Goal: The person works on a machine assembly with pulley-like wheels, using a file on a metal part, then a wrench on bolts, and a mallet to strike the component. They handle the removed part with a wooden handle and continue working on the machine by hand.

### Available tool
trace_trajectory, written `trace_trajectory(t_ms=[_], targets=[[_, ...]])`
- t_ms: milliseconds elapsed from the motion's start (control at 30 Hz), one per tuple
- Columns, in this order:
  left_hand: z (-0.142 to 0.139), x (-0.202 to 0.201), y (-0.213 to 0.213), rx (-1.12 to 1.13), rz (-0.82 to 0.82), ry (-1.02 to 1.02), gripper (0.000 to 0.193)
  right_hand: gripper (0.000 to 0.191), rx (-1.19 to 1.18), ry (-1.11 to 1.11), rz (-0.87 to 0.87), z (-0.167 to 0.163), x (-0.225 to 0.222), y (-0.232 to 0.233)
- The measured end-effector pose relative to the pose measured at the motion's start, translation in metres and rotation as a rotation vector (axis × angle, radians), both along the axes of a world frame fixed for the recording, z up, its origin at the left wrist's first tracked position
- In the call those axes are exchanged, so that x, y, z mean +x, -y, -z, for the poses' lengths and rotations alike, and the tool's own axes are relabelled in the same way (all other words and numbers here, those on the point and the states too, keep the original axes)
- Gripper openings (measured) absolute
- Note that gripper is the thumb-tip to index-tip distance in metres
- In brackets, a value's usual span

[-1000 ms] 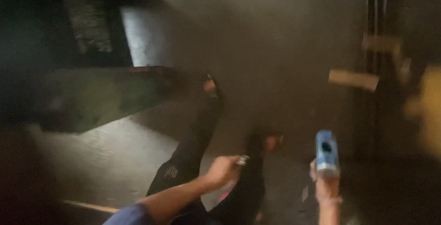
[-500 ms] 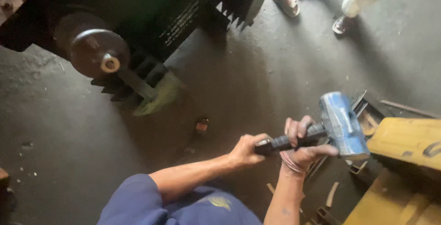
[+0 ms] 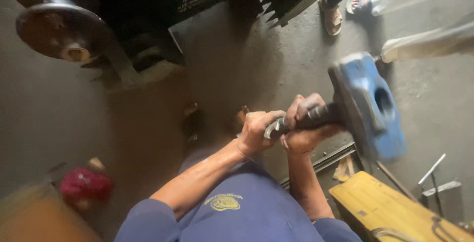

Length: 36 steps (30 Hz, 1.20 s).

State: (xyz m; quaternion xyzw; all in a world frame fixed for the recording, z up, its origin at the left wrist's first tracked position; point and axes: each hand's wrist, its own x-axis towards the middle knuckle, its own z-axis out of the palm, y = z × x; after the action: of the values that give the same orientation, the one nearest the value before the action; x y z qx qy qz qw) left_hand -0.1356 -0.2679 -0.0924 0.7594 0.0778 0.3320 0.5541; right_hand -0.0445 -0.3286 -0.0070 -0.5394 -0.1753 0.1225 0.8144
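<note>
Both my hands grip the dark handle of a heavy sledgehammer with a blue steel head (image 3: 368, 106). My left hand (image 3: 256, 131) wraps the lower end of the handle. Closer to the head, my right hand (image 3: 305, 123) holds the handle just below it. The hammer is held out to the right, above a concrete floor and a yellow painted metal piece (image 3: 395, 207). My blue sleeves fill the bottom of the view.
A dark machine with a round metal wheel (image 3: 54, 29) stands at the top left. Another person's sandalled feet (image 3: 333, 17) and light trousers are at the top right. Metal bars (image 3: 432, 173) lie by the yellow piece. A red object (image 3: 84, 185) lies at the lower left.
The view has swung down from a blurred dark scene onto the floor. My left hand has joined my right on the hammer handle, and the hammer head now appears closer and larger.
</note>
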Motion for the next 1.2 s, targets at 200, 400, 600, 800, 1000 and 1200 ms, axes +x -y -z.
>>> trace_trajectory(t_ms=[200, 400, 600, 800, 1000, 1200], targets=[[0.013, 0.033, -0.034, 0.042, -0.188, -0.223, 0.021, 0.058, -0.262, 0.208, -0.048, 0.047, 0.042, -0.032], [0.008, 0.033, -0.025, 0.069, 0.067, -0.053, 0.028, 0.052, 0.331, -0.074, -0.128, 0.115, 0.051, 0.049], [0.021, 0.024, -0.032, -0.104, -0.026, -0.146, 0.016, 0.034, 0.093, -0.010, -0.076, 0.194, 0.052, 0.116], [0.044, 0.025, -0.026, 0.095, 0.052, -0.137, 0.031, 0.025, -0.447, 0.545, -0.070, 0.227, 0.048, 0.041], [0.047, 0.027, -0.015, -0.230, -0.106, -0.400, 0.041, 0.021, -0.713, 0.830, -0.057, 0.107, 0.049, -0.020], [0.033, 0.040, -0.039, 0.240, 0.151, -0.171, 0.046, 0.028, -0.882, 1.159, 0.013, 0.069, 0.046, -0.005]])
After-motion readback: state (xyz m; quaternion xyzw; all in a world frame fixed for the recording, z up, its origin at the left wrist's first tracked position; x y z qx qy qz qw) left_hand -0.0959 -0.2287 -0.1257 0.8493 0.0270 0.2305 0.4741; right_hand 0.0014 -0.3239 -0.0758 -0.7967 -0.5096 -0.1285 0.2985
